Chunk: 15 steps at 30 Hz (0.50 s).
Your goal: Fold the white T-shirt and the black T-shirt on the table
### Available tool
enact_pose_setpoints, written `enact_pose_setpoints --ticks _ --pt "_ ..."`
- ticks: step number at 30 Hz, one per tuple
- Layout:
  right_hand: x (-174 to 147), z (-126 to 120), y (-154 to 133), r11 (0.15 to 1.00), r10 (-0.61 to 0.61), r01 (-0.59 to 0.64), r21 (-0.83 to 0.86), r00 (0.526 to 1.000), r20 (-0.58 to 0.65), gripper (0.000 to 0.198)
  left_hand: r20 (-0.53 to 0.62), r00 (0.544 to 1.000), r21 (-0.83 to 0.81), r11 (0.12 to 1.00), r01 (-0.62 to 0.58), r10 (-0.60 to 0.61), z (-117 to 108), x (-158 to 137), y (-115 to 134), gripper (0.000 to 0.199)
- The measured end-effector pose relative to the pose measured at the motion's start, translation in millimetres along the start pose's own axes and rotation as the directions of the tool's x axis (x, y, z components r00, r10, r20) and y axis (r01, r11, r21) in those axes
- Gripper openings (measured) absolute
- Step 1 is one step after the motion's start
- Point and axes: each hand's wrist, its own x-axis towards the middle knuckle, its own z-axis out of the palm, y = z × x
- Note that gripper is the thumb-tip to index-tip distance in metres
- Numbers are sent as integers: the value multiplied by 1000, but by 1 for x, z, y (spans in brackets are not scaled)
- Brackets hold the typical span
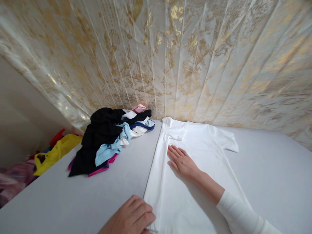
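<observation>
A white T-shirt (195, 156) lies spread on the pale table, its left side folded inward with that sleeve lying over the body. The other sleeve sticks out to the right. My right hand (182, 162) rests flat on the shirt beside the folded strip, fingers stretched out. At the bottom left corner of the shirt, my left hand (133, 216) is closed with its fingers curled on the hem. Its fingertips are partly hidden, and the shirt's lower edge runs out of view.
A heap of clothes (104, 136), black, light blue, white and pink, sits on the table (273, 172) to the left. Beyond the left edge lie a yellow garment (58, 151) and pink cloth (17, 182). A gold-patterned curtain (165, 58) hangs behind the table.
</observation>
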Motion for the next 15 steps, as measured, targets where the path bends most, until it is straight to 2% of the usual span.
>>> enact_pose_setpoints --ticks 5,11,15 --pt "0 -1 0 1000 -9 9 -1 1000 -19 52 -30 997 96 993 -68 71 5 8 0 20" --pt "0 -4 0 1000 -23 23 3 1000 -13 52 -99 974 27 979 -202 204 7 4 -8 25" --pt "0 -4 0 1000 -23 23 6 1000 -13 52 -60 985 21 987 -162 163 4 5 -5 23"
